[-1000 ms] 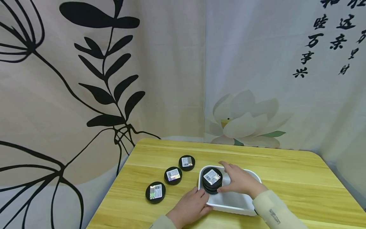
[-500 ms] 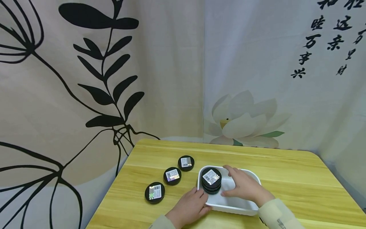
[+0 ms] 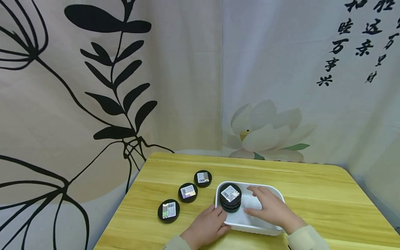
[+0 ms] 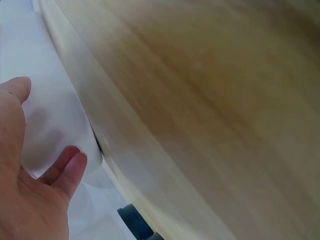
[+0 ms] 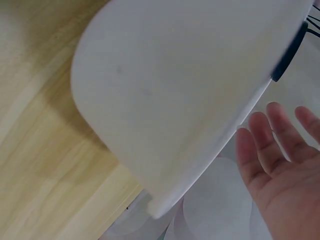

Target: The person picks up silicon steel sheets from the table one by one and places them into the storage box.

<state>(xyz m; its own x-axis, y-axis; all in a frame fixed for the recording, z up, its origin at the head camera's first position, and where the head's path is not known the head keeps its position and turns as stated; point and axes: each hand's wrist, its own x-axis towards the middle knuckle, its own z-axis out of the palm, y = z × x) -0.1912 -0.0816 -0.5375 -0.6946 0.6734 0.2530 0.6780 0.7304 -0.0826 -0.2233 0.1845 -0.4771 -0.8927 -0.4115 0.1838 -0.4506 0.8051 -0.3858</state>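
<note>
A white rectangular tray [image 3: 259, 229] sits on the table, and a stack of flat black round discs [image 3: 230, 194] stands upright at its left end. The top disc bears a silver-and-white barcode label. My left hand [image 3: 206, 225] grips the tray's near left corner; in the left wrist view its thumb and fingers lie against the white wall [image 4: 55, 115]. Above the tray's right part, my right hand [image 3: 272, 210] holds nothing, its thumb and fingers spread apart and facing the stack across a gap. The right wrist view shows these fingers [image 5: 270, 145] relaxed beyond the tray's rim.
Left of the tray, three labelled black discs lie in a slanting row: a near one [image 3: 168, 211], a middle one [image 3: 188, 192] and a far one [image 3: 202, 178]. The wooden table [image 3: 328, 201] ends at a printed curtain [image 3: 187, 86] behind.
My right hand has drawn away from the stack, toward the right, leaving a wider gap. The stack stays in place, and my left hand keeps its hold on the tray corner.
</note>
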